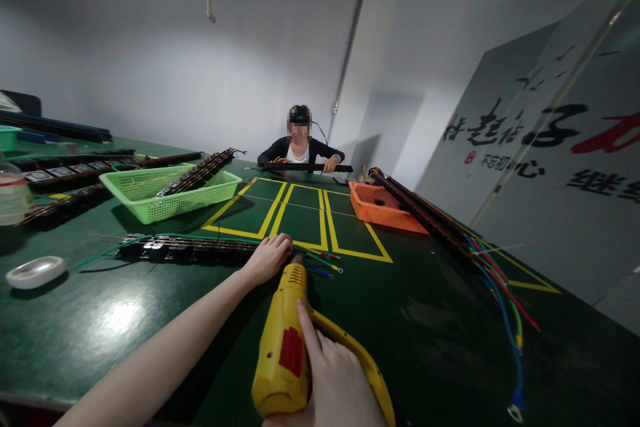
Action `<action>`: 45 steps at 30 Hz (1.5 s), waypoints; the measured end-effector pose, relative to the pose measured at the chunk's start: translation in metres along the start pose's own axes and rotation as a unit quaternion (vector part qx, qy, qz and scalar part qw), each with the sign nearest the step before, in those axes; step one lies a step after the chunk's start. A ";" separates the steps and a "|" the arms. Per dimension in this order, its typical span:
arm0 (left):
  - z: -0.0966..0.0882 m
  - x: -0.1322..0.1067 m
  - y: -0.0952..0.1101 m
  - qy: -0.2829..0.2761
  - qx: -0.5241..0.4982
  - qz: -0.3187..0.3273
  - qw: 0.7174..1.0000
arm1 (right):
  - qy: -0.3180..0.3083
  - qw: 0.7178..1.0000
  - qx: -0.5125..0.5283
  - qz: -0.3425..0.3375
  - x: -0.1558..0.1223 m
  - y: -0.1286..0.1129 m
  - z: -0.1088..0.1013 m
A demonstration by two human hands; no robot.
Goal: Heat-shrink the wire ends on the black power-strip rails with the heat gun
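Note:
My right hand (327, 377) grips a yellow electric screwdriver (283, 340) with a red label, its tip pointing at the near end of a long black terminal strip (185, 245) lying on the green table (440, 320). My left hand (269, 257) rests closed on that end of the strip, beside its green, red and blue wire ends (325, 261). The screwdriver's tip is hidden behind my left hand.
A green basket (170, 193) with strips stands at the back left, an orange basket (383, 207) at the back right. More strips with coloured wires (495, 280) lie on the right. A white tape roll (36, 271) sits left. A person sits across holding a strip (305, 167).

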State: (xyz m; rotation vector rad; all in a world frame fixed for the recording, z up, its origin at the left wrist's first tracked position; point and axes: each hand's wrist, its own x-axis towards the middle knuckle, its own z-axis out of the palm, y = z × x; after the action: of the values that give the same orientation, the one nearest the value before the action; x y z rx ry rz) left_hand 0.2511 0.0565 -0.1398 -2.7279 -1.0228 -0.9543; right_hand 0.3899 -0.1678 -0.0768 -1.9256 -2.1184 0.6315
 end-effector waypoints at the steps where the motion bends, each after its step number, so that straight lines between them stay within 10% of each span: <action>1: 0.000 0.000 0.000 0.001 0.002 0.001 1.000 | -0.005 1.000 0.000 0.003 -0.001 0.002 -0.001; 14: -0.002 0.000 0.004 0.004 0.003 0.004 1.000 | -0.018 0.996 -0.054 0.063 -0.023 0.037 -0.003; 45: 0.000 0.000 0.001 0.000 -0.002 0.007 1.000 | -0.015 1.000 -0.013 0.013 -0.001 0.009 -0.004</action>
State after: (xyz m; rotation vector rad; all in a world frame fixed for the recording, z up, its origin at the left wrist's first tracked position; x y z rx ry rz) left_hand 0.2517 0.0552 -0.1399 -2.7340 -1.0026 -0.9558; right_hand 0.4001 -0.1675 -0.0771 -1.9721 -2.1325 0.6463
